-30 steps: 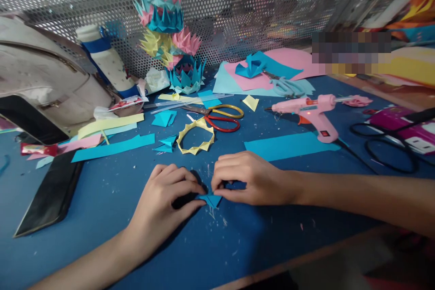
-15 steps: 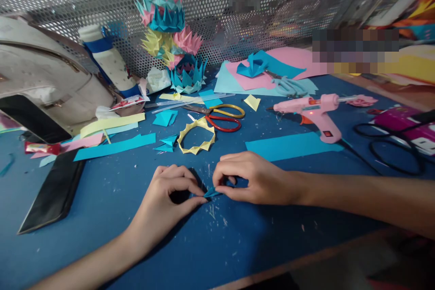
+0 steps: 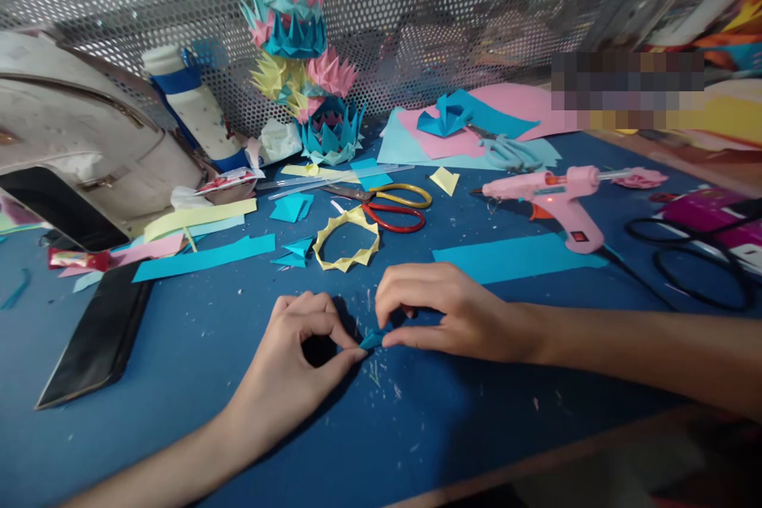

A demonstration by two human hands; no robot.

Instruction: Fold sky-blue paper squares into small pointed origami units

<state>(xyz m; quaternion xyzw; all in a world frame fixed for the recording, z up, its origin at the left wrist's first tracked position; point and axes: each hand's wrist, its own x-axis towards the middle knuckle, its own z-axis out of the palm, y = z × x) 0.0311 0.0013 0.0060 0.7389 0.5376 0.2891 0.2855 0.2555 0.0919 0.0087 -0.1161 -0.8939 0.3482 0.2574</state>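
A small folded blue paper piece [image 3: 371, 340] lies at the front middle of the blue table, between my hands. My left hand [image 3: 306, 337] pinches its left end between thumb and forefinger. At its right end, my right hand [image 3: 437, 309] has thumb and fingertips on the paper, with the fingers curled. Just beyond is a yellow folded paper ring [image 3: 346, 240]. Several folded blue pieces [image 3: 294, 252] sit left of the ring, and scissors [image 3: 393, 206] with yellow and red handles lie behind it.
A pink glue gun [image 3: 559, 194] rests at the right near a blue strip [image 3: 517, 256] and black cable. Behind stand a paper tower [image 3: 298, 40] and a bottle [image 3: 190, 103]. At left are a bag [image 3: 89, 119], a phone [image 3: 63, 206] and a dark flat case [image 3: 98, 333].
The whole view has shifted slightly. My right thumb and forefinger are a little farther apart at the blue piece; my left hand keeps its pinch.
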